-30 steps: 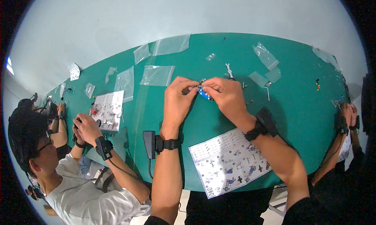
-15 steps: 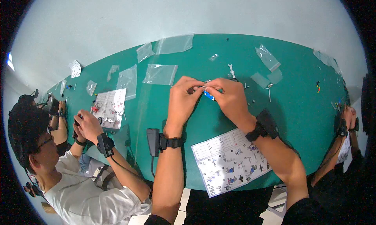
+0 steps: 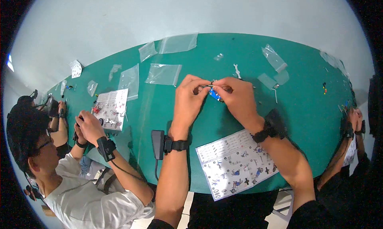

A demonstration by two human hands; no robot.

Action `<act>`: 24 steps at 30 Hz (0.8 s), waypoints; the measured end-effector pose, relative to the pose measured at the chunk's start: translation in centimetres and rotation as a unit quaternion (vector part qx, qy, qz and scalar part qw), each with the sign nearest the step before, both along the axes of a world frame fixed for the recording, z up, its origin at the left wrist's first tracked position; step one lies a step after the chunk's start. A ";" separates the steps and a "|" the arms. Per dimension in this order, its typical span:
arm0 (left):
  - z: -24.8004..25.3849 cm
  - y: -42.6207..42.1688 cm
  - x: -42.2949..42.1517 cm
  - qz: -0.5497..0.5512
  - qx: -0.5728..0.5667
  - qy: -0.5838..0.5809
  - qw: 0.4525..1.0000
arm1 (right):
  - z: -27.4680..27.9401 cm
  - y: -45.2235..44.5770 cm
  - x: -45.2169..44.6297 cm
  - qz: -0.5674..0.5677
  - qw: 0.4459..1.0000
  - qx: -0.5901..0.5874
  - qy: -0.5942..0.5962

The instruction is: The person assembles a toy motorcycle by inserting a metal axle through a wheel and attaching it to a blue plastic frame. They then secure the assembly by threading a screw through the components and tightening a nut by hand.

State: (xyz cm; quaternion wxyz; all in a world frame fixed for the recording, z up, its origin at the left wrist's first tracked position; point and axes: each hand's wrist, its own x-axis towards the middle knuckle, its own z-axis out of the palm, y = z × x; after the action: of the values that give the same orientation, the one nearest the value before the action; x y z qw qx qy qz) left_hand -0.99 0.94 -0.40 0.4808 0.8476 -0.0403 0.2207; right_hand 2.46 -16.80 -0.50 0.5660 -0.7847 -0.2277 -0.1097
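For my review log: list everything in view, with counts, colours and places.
blue assembly: 1, blue with pale bits, held mid-table
printed sheets: at least 3, white, near edge and left
wrench: 1, silver, centre-right, towards the far edge
hex key: 1, silver, right of the wrench
plastic bags: several, clear, mostly along the far side
loose small parts: too small to count, red, yellow and others, left and right
table: 1, green, centre
wall: 1, pale grey, behind
person: 1, white shirt, left
other people: partly visible, count unclear, both edges
wrist devices: 2, black, own forearms
left hand: 1, bare, at the blue assembly
right hand: 1, bare, likewise
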 end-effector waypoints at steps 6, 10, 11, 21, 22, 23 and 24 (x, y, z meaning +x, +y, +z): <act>0.8 -0.1 -0.3 -0.016 0.044 -0.013 0.999 | 0.1 0.0 -0.3 -0.012 1.000 -0.015 -0.021; 0.9 -0.1 -0.4 -0.014 0.127 -0.050 0.991 | -0.1 -0.1 -0.1 -0.007 0.994 -0.053 -0.095; 1.1 -0.2 -0.4 -0.009 0.171 -0.072 0.983 | 0.0 -0.2 0.0 -0.005 0.990 -0.071 -0.123; 1.5 -0.3 -0.2 -0.018 0.223 -0.117 0.968 | -0.2 -0.4 0.8 0.005 0.996 0.024 0.086; 1.3 -0.3 0.1 -0.019 0.203 -0.124 0.971 | -0.1 -0.5 0.7 0.012 0.994 0.039 0.104; 1.0 -0.4 0.2 -0.021 0.182 -0.129 0.975 | -0.1 -0.6 0.6 0.020 0.991 0.055 0.123; 1.0 -0.6 0.3 -0.023 0.162 -0.133 0.977 | -0.3 -0.7 0.8 0.026 0.989 0.066 0.128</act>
State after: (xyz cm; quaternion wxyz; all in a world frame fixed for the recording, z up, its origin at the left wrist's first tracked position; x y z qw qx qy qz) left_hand -0.74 0.36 0.62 0.3321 0.8761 -0.1590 0.3112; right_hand 3.29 -17.46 -0.77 0.6435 -0.7472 -0.1658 -0.0088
